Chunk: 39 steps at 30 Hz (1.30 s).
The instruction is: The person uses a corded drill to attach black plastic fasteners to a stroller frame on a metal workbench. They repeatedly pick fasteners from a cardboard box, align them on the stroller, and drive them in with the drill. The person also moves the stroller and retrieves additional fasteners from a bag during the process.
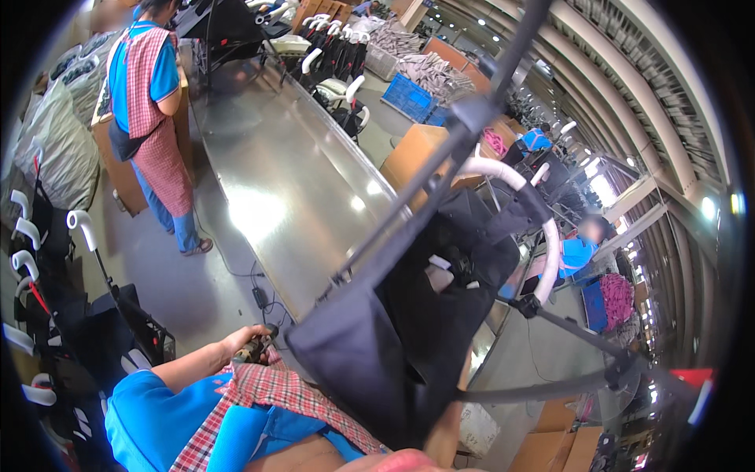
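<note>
A black fabric stroller [409,299] with dark tube legs and a white curved bar [550,236] fills the middle, tilted close in front of me. My left hand [245,340] is left of its fabric, the fingers closed around a small dark object [266,337] whose kind I cannot make out. My right forearm [448,429] rises at the lower middle, and the stroller's fabric hides my right hand. A pale piece [439,275] lies inside the dark fabric.
A shiny metal-topped worktable [283,165] runs away ahead. Folded strollers with white handles [79,220] crowd the left. A co-worker [149,126] stands left of the table. Cables [259,295] lie by its edge. Cardboard boxes [417,153] and a blue crate [409,98] stand beyond.
</note>
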### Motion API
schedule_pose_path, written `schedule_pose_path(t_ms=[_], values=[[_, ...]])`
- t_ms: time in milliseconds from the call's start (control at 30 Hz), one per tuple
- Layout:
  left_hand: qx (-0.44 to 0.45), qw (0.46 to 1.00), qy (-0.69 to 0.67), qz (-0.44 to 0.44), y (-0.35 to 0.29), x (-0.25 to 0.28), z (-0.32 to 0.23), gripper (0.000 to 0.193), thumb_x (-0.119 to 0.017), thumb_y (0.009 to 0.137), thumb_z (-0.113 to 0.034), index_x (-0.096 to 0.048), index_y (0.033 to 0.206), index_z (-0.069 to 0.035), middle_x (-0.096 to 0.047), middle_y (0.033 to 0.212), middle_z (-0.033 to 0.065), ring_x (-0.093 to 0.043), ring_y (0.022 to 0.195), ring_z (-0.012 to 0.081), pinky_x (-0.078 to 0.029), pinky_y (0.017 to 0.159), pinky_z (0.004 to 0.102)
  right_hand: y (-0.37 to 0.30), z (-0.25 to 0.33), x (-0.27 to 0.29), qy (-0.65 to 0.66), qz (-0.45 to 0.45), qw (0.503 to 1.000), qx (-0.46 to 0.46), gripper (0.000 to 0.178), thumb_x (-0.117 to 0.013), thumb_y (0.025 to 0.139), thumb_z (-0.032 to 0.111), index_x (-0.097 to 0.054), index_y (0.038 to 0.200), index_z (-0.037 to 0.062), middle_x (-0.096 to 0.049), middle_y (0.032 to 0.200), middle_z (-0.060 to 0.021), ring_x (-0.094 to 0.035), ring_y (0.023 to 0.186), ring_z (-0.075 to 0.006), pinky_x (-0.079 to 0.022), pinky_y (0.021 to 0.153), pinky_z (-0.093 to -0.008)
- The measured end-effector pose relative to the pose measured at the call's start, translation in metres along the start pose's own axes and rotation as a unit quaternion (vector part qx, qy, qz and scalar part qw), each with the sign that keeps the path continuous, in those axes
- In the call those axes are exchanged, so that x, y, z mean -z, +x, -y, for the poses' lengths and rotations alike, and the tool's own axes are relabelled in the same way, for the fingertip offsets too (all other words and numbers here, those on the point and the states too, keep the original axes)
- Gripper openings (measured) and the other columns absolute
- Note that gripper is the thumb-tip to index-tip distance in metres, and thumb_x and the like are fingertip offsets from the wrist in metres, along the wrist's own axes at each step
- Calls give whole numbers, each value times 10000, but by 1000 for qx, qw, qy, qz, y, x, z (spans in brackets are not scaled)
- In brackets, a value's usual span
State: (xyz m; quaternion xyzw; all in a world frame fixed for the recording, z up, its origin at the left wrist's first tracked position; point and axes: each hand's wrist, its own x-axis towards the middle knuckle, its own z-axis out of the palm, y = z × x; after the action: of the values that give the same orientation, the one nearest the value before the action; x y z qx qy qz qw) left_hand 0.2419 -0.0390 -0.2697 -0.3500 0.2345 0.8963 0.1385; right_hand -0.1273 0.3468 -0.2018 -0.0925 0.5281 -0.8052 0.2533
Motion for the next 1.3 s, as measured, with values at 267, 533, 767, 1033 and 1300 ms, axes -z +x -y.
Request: schedule_pose_path(t_ms=[267,533,767,1033,1300], values=[[-42,999,-8,-24,-10,28,-8,336,-480,916,-314,-570,872,6,-638,703,153,-617,550,213,-524,498,320,127,-94,-213,-18,3,998,59,676,-493,967,468,-396,1384,-55,-502,1361,-149,-504,1219,-254,-406,1033,-359],[-96,986,-82,-106,-38,39,-44,509,-552,908,-304,-401,1366,-141,-618,747,136,-598,553,224,-515,517,342,247,-105,-416,-334,294,880,-169,907,-587,875,591,-239,1497,30,-299,1520,-207,-342,1378,-321,-329,1103,-402],[-58,967,242,-52,17,14,-140,728,-547,913,-325,-175,1534,-249,-599,760,111,-593,557,195,-504,501,322,123,-171,-397,-374,337,834,226,428,-643,904,205,-553,1285,33,-664,1157,-144,-658,1014,-276,-515,874,-381],[-43,877,479,-7,219,13,-192,469,-522,958,-312,-356,1371,-165,-533,705,72,-589,532,193,-491,437,294,-133,-287,-199,-423,-244,866,-103,267,-614,901,223,-657,1105,57,-707,982,-122,-683,867,-235,-533,773,-345],[-248,553,795,35,394,-12,-187,853,-690,821,-377,-247,1494,-94,-548,1319,216,-581,1140,353,-460,955,404,-354,-371,-304,-270,-573,721,-282,260,-578,883,260,-684,1066,108,-709,999,-116,-685,913,-279,-539,813,-383]])
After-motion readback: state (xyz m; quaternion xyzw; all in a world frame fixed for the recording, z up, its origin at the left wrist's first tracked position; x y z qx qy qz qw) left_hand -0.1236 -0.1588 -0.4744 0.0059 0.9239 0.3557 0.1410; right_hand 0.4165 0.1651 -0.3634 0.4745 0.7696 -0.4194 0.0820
